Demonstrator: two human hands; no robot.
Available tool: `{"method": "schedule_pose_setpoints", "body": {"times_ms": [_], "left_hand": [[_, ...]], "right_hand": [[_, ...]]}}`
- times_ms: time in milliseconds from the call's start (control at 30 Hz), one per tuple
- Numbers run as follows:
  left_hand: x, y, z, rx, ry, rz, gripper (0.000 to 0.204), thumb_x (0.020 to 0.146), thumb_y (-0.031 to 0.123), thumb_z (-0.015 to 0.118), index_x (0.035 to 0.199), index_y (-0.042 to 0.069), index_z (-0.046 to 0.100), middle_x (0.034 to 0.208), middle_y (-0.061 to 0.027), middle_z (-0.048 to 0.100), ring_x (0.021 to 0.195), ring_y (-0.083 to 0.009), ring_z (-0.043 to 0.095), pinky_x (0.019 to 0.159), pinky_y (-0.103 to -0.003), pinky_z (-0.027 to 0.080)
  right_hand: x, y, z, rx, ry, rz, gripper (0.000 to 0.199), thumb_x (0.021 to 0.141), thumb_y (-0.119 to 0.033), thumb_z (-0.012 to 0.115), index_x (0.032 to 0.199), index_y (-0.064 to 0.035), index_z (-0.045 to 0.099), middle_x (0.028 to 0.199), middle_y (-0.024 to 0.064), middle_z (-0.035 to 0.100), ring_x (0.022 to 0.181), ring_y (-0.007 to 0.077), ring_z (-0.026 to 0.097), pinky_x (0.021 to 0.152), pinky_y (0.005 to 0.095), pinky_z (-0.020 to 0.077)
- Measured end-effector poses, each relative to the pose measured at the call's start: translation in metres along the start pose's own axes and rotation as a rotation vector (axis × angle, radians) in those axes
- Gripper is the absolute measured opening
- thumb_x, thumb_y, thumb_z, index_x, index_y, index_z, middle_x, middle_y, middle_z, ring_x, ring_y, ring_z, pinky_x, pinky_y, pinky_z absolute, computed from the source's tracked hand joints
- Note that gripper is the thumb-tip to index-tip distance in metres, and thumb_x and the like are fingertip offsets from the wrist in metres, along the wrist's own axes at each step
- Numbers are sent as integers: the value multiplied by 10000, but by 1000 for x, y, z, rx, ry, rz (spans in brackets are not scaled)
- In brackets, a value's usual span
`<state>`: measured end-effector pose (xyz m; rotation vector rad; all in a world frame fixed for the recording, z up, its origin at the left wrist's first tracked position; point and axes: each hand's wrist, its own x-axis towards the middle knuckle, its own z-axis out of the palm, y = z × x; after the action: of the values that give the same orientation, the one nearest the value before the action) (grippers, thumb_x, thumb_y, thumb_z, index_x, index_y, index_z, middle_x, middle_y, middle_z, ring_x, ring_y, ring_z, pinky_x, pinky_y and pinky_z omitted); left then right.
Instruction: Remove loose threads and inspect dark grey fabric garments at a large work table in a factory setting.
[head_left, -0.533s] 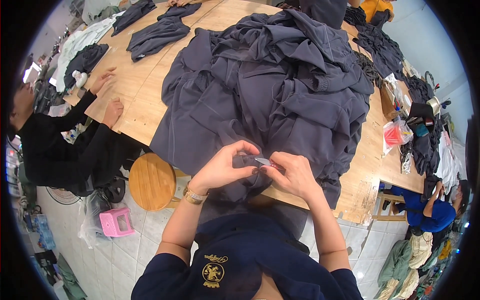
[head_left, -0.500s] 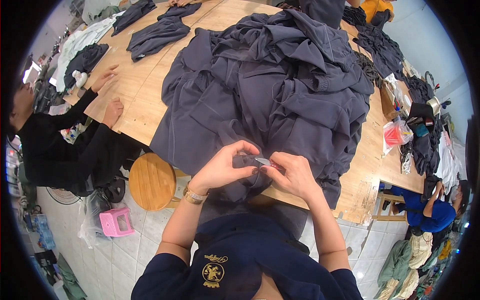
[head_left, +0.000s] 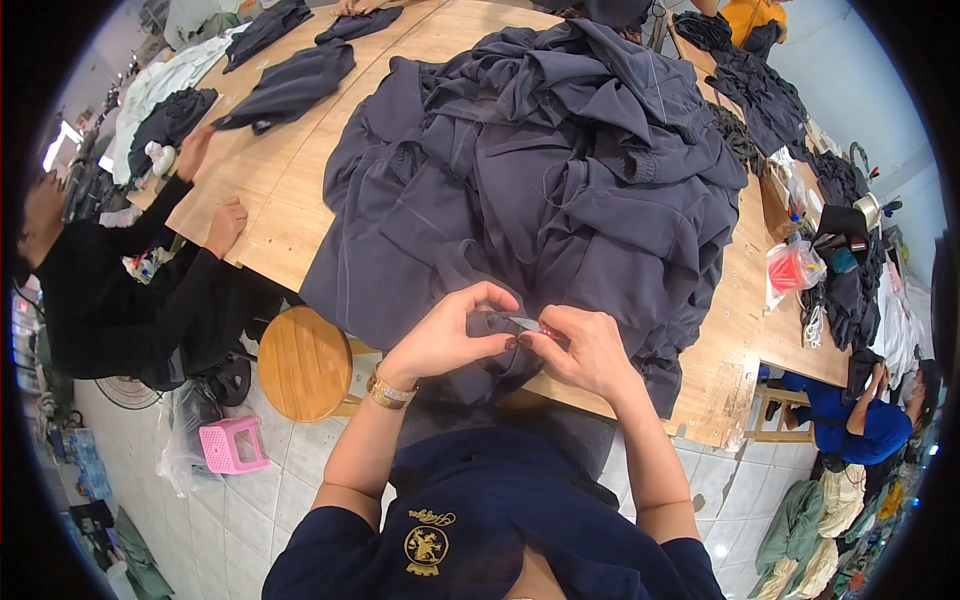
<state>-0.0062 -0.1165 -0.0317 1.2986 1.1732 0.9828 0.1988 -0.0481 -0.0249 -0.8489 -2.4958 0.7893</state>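
Observation:
A large heap of dark grey garments [head_left: 540, 170] lies on the wooden table, gathered elastic showing in places. At its near edge my left hand [head_left: 440, 340] pinches a fold of this cloth between thumb and fingers. Close beside it, my right hand [head_left: 590, 350] is closed around small thread snips [head_left: 527, 324]. Their short metal blade points left at the pinched cloth, and a bit of reddish handle shows by the fingers. The thumbs almost meet. Most of the snips' handle is hidden in my palm.
To the left, a person in black sleeves [head_left: 120, 300] reaches toward a dark garment piece [head_left: 300, 85]. A round wooden stool [head_left: 305, 363] and pink plastic stool [head_left: 233, 445] stand below. A red-and-clear plastic container [head_left: 790, 267] sits at right; a person in blue [head_left: 865, 425] sits beyond.
My hands and the snips stay nearly where they were. At the left, the co-worker's far hand has moved up to the dark garment piece, which has shifted and changed shape.

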Motion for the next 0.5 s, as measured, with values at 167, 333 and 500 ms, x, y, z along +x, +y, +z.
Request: {"method": "schedule_pose_setpoints", "body": {"times_ms": [167, 333, 500], "left_hand": [[0, 0, -1, -38, 7, -18, 359, 763, 79, 698, 1079, 4, 547, 1053, -58, 580, 982, -142, 547, 875, -289, 448], [0, 1, -1, -96, 11, -22, 345, 769, 68, 704, 1061, 13, 529, 1012, -46, 572, 943, -119, 545, 802, -263, 465], [1, -1, -1, -76, 31, -12, 316, 772, 50, 704, 1022, 24, 512, 988, -45, 571, 925, -106, 546, 756, -241, 470]], "right_hand": [[0, 2, 1, 159, -20, 80, 347, 859, -357, 611, 743, -36, 549, 598, 106, 527, 561, 287, 552, 524, 373, 405], [-1, 7, 3, 208, -44, 126, 370, 864, -375, 602, 744, -30, 544, 592, 117, 516, 564, 295, 544, 533, 376, 400], [0, 4, -1, 103, -24, 69, 382, 860, -391, 602, 733, -37, 535, 603, 106, 530, 573, 294, 554, 529, 380, 400]]}}
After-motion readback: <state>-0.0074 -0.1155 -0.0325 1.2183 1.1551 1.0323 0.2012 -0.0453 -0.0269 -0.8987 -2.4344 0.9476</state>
